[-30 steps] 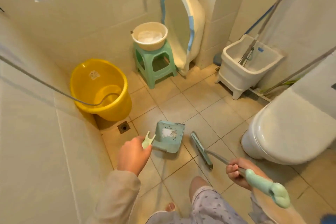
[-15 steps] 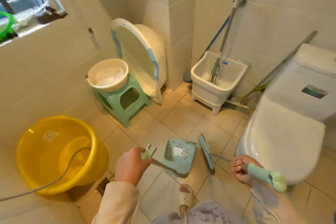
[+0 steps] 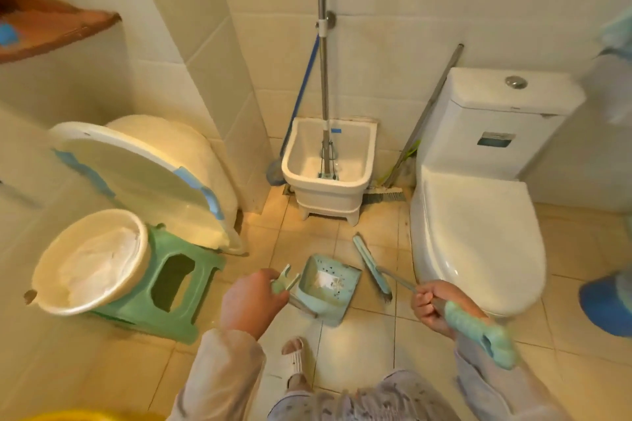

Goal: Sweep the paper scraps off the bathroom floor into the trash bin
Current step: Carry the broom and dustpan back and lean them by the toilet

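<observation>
Left hand [image 3: 251,301] gripping the dustpan [image 3: 326,287] handle at lower centre, scraps [image 3: 328,280] lying inside, right hand [image 3: 436,306] clenching the broom [image 3: 372,265] handle, toilet [image 3: 478,215] sitting right.

We're in a small home bathroom: cream tiles run up the walls and across the floor [image 3: 359,349], a white toilet [image 3: 478,236] with its lid down sits at the right, and a low mop sink [image 3: 328,178] stands in the corner with a mop handle [image 3: 322,55] clipped upright above it. At the left, a washbasin [image 3: 92,258] rests on a green plastic stool [image 3: 178,287], a tipped-up baby tub [image 3: 150,178] behind it.
</observation>
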`<state>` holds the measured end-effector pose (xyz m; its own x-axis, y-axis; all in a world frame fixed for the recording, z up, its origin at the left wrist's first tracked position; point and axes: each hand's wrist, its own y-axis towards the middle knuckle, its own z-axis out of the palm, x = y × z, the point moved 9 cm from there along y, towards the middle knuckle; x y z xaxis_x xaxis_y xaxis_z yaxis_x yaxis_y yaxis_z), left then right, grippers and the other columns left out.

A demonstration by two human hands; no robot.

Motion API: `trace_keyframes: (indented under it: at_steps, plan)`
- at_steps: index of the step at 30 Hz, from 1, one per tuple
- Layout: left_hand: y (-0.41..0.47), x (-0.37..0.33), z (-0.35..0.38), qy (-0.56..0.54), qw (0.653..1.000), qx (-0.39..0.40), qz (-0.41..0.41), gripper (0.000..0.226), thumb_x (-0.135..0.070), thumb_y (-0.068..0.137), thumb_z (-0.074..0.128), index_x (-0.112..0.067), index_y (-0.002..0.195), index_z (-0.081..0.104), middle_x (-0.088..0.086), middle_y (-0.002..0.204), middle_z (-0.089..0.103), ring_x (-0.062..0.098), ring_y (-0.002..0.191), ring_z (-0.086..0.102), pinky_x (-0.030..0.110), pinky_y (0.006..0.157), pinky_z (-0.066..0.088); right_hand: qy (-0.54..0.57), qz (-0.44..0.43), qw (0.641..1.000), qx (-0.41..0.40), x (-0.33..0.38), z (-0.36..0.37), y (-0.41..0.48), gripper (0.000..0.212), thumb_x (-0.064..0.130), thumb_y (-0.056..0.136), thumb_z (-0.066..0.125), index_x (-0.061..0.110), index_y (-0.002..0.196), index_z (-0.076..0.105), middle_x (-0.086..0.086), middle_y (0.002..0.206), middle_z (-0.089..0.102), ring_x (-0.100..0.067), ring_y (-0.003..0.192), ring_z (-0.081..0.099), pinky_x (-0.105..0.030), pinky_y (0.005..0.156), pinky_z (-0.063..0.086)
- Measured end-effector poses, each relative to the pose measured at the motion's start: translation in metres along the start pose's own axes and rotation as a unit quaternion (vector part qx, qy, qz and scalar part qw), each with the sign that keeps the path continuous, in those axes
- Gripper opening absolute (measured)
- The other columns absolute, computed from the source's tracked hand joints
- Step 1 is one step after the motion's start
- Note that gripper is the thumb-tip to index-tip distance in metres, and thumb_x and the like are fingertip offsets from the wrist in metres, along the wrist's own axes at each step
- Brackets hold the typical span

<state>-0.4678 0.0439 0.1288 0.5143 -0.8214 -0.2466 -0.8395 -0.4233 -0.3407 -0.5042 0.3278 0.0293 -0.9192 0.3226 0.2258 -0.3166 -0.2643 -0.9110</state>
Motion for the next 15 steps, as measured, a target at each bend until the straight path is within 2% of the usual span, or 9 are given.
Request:
trace_keyframes:
  at_steps: [5, 9, 13, 15]
  plan:
    - [0.067, -0.009, -0.034, 0.032, 0.994, 0.025, 0.105, 0.039, -0.041, 0.083, 0.059, -0.027, 0.120, 0.061, -0.001, 0.106, 0.071, 0.019, 0.097, 0.065, 0.029, 0.081, 0.052, 0.109, -0.020, 0.994, -0.001, -0.015, 0.025, 0.003, 0.026, -0.002, 0.091, 0.021, 0.007, 0.072, 0.037, -0.002, 0.031, 0.037, -0.009, 0.019, 0.036, -0.008, 0.024, 0.030]
    - [0.111, -0.026, -0.049, 0.050, 0.983, 0.037, 0.174, 0.036, -0.037, 0.084, 0.061, -0.026, 0.118, 0.063, 0.000, 0.104, 0.072, 0.019, 0.095, 0.065, 0.026, 0.075, 0.050, 0.195, -0.057, 0.979, -0.033, -0.024, 0.031, -0.006, 0.029, -0.002, 0.092, 0.022, 0.009, 0.068, 0.035, -0.003, 0.030, 0.035, -0.009, 0.017, 0.034, -0.007, 0.025, 0.030]
    - [0.144, -0.050, -0.049, 0.065, 0.971, 0.060, 0.224, 0.034, -0.037, 0.083, 0.062, -0.028, 0.115, 0.065, 0.000, 0.101, 0.072, 0.020, 0.093, 0.065, 0.030, 0.075, 0.052, 0.224, -0.079, 0.970, -0.060, -0.023, 0.036, -0.010, 0.031, -0.002, 0.092, 0.021, 0.008, 0.067, 0.036, -0.002, 0.028, 0.036, -0.009, 0.017, 0.034, -0.006, 0.026, 0.030]
    - [0.158, -0.065, -0.045, 0.101, 0.960, 0.064, 0.253, 0.035, -0.039, 0.083, 0.061, -0.030, 0.117, 0.063, -0.001, 0.103, 0.072, 0.019, 0.095, 0.064, 0.026, 0.072, 0.048, 0.228, -0.079, 0.968, -0.075, -0.018, 0.036, -0.008, 0.030, -0.002, 0.092, 0.022, 0.008, 0.067, 0.036, -0.002, 0.027, 0.035, -0.009, 0.016, 0.034, -0.005, 0.027, 0.030]
